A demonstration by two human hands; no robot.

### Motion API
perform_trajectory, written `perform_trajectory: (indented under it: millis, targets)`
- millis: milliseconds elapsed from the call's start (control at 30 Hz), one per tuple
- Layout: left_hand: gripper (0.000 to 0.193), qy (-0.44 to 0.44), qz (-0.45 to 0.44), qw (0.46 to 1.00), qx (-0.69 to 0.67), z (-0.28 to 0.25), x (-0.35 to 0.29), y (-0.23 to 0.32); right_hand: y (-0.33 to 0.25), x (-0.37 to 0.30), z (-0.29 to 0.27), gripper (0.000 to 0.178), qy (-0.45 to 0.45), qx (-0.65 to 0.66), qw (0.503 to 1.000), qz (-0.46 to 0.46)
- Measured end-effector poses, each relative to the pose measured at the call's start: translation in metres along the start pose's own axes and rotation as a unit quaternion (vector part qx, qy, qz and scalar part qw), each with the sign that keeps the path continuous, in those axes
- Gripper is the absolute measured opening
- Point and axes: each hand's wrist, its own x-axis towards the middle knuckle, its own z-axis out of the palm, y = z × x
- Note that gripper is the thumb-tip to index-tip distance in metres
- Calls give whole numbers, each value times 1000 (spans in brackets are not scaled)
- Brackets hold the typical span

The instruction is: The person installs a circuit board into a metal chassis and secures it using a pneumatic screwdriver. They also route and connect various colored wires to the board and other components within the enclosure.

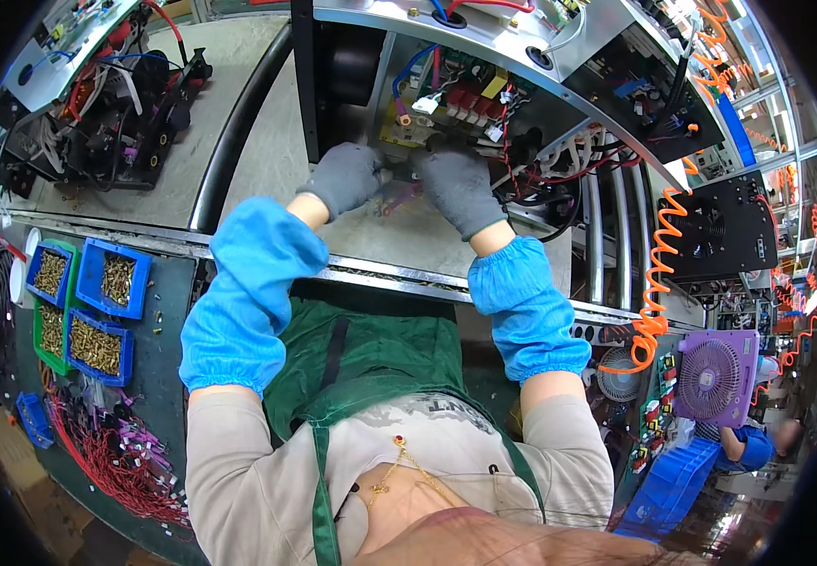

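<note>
Head view: a circuit board (466, 102) lies just beyond gloved fingers (438, 164).

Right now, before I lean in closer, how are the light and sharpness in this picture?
Head view: fisheye distortion bows the black bar, and the corners go black; head view: shadow inside the machine obscures the right hand's fingertips; head view: bright highlights streak the metal rollers.

Partly hidden dark lettering (470, 415) on shirt (394, 415)
</note>
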Motion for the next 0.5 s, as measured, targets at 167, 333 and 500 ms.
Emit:
perform_trajectory:
  millis: [167,333,500]
  targets:
    - [18,249,-66,962,-89,60,9,7,-14,15,8,14,11,12,989,150]
    - [17,323,-4,943,-79,100,36,22,-13,19,18,16,72,-19,985,153]
    - [24,263,-96,936,-214,81,24,9,-21,5,10,15,81,-19,989,120]
